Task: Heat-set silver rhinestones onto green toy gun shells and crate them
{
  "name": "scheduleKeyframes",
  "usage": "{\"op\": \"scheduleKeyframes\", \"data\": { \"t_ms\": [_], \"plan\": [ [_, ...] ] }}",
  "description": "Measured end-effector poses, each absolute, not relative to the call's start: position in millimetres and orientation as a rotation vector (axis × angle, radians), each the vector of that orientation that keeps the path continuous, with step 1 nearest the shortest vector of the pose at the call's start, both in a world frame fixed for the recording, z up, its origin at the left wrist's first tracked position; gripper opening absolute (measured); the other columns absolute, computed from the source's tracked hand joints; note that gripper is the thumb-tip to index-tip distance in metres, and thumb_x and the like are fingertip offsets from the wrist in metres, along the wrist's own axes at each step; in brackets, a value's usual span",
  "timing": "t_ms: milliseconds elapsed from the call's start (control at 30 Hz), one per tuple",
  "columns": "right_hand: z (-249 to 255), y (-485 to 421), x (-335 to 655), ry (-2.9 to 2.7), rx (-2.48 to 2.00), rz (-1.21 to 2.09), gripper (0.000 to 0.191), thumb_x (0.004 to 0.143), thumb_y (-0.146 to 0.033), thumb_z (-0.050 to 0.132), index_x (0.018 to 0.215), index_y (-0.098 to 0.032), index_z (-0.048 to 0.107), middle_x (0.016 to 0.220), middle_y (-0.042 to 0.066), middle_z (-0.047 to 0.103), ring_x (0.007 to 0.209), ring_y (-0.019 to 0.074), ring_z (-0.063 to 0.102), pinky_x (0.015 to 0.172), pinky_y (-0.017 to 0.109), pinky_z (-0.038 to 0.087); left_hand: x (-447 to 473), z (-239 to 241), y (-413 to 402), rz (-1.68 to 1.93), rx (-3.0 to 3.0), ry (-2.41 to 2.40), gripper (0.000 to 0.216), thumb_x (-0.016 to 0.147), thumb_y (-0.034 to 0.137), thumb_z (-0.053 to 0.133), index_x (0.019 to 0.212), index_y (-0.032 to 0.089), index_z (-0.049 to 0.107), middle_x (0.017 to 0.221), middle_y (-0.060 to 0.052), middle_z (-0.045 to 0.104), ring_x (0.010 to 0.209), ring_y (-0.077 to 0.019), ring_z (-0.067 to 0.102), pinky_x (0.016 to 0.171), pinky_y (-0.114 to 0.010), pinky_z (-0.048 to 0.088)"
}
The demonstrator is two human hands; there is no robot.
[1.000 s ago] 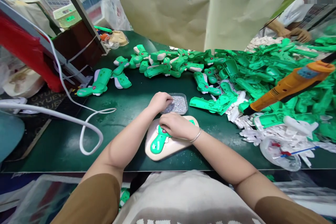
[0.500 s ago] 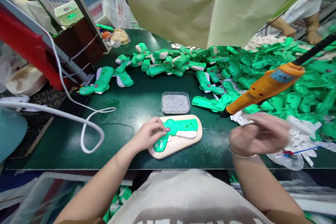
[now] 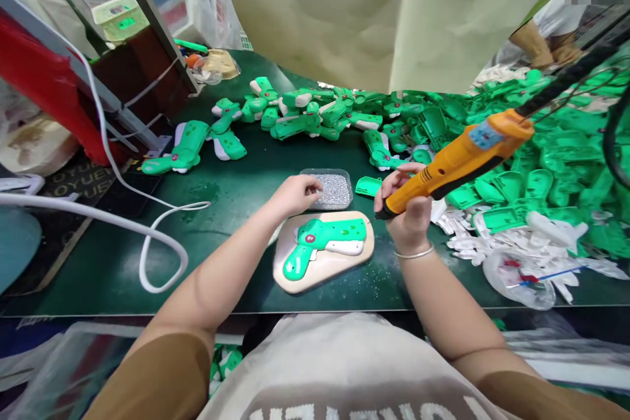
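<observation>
My right hand [image 3: 409, 210] is wrapped round the lower part of an orange electric screwdriver [image 3: 457, 161], tilted with its tip down to the left. My left hand [image 3: 298, 195] has its fingers curled together at the left side of a clear tray [image 3: 350, 202] of tiny silvery pieces, apparently screws; anything between the fingertips is too small to make out. Just in front of the tray, a green toy gun [image 3: 329, 234] with a white grip and a red spot lies on a cream-coloured holding block [image 3: 295, 284]. Neither hand touches the toy gun.
Assembled green toy guns [image 3: 315, 119] lie across the back of the green table [image 3: 221, 243]. Loose green shells [image 3: 531, 164] and white parts [image 3: 462, 239] are heaped at right. A white cable [image 3: 162, 230] loops at left. Another person's hands [image 3: 561, 52] are at the far right.
My left hand has left the toy gun and moved up to the tray. My right hand has moved left and taken hold of the electric screwdriver, which has shifted left.
</observation>
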State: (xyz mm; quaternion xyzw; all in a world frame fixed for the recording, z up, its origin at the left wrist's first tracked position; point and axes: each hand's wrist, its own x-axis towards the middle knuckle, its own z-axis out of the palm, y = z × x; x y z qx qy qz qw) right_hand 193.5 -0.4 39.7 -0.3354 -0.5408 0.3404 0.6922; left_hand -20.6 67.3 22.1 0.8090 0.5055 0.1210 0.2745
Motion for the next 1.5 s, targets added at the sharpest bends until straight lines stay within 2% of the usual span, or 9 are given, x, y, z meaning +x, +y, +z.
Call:
{"op": "scheduleKeyframes", "data": {
  "t_ms": [133,267,433,567,700,933,1067,1200,1500],
  "plan": [
    [29.6,2.1,181.1,-1.141,-0.713,0.806,0.065,0.076,-0.089,0.049,0.076,-0.024,0.051,0.066,-0.004,0.042,0.043,0.0090,0.043,0.035,0.024,0.033,18.7,11.2,99.1,0.168,2.383,1.366,0.010,0.077,0.014,0.069,0.083,0.018,0.077,0.090,-0.008,0.076,0.089,-0.0249,0.069,0.076,-0.030,0.048],
    [19.8,7.4,182.5,-1.110,-0.786,0.849,0.068,0.071,-0.092,0.047,0.072,-0.024,0.048,0.063,-0.004,0.042,0.041,0.0096,0.042,0.035,0.026,0.035,22.4,1.6,106.0,0.145,2.421,1.342,0.010,0.080,0.018,0.068,0.082,0.019,0.078,0.086,-0.007,0.077,0.086,-0.0250,0.070,0.073,-0.030,0.048],
    [9.1,9.6,182.8,-1.116,-0.800,0.942,0.067,0.069,-0.091,0.051,0.069,-0.024,0.049,0.059,-0.005,0.042,0.038,0.0098,0.042,0.035,0.026,0.035,11.4,1.2,104.2,0.193,2.472,1.296,0.020,0.086,0.019,0.061,0.091,0.021,0.080,0.100,-0.007,0.078,0.101,-0.0241,0.069,0.088,-0.031,0.049],
    [1.7,7.5,179.8,-1.132,-0.767,0.955,0.065,0.068,-0.089,0.055,0.069,-0.024,0.051,0.057,-0.005,0.044,0.038,0.0101,0.042,0.034,0.025,0.033,8.1,5.8,96.5,0.260,2.456,1.286,0.023,0.088,0.017,0.059,0.094,0.021,0.080,0.101,-0.007,0.078,0.102,-0.0236,0.070,0.093,-0.033,0.050],
    [3.9,9.8,181.2,-1.182,-0.785,0.992,0.068,0.066,-0.092,0.053,0.068,-0.024,0.049,0.056,-0.005,0.044,0.037,0.0097,0.041,0.033,0.025,0.033,-0.3,18.1,68.3,0.550,2.210,1.319,0.018,0.087,0.018,0.062,0.091,0.021,0.079,0.097,-0.004,0.079,0.095,-0.0210,0.071,0.086,-0.029,0.053],
    [31.5,-13.5,189.9,-1.169,-0.651,1.110,0.071,0.066,-0.094,0.051,0.071,-0.023,0.053,0.060,-0.004,0.046,0.039,0.0106,0.044,0.034,0.026,0.035,-47.2,25.9,-15.2,0.795,1.728,1.442,0.017,0.079,0.036,0.067,0.077,0.020,0.074,0.075,-0.003,0.076,0.073,-0.0204,0.069,0.069,-0.029,0.055],
    [23.8,-36.1,181.1,-1.213,-0.677,1.135,0.068,0.068,-0.091,0.053,0.069,-0.023,0.055,0.059,-0.002,0.047,0.040,0.0113,0.043,0.033,0.026,0.034,-69.9,15.3,-54.9,0.836,1.577,1.482,0.025,0.077,0.046,0.069,0.072,0.022,0.072,0.076,-0.004,0.075,0.074,-0.0224,0.069,0.071,-0.033,0.057],
    [10.6,-42.6,173.3,-1.226,-0.710,1.094,0.066,0.067,-0.089,0.057,0.068,-0.023,0.055,0.057,-0.002,0.046,0.041,0.0119,0.042,0.032,0.025,0.034,-75.7,5.8,-78.1,0.885,1.581,1.394,0.020,0.077,0.042,0.070,0.068,0.024,0.072,0.082,-0.006,0.073,0.083,-0.0229,0.068,0.079,-0.035,0.057],
    [26.3,-29.9,170.6,-1.207,-0.636,1.133,0.065,0.073,-0.088,0.053,0.073,-0.023,0.056,0.061,-0.003,0.048,0.039,0.0106,0.044,0.033,0.025,0.033,-75.7,-0.6,-73.1,0.658,1.519,1.330,0.009,0.069,0.030,0.073,0.066,0.022,0.074,0.079,-0.002,0.063,0.070,-0.0163,0.059,0.064,-0.027,0.049]
  ]
}}
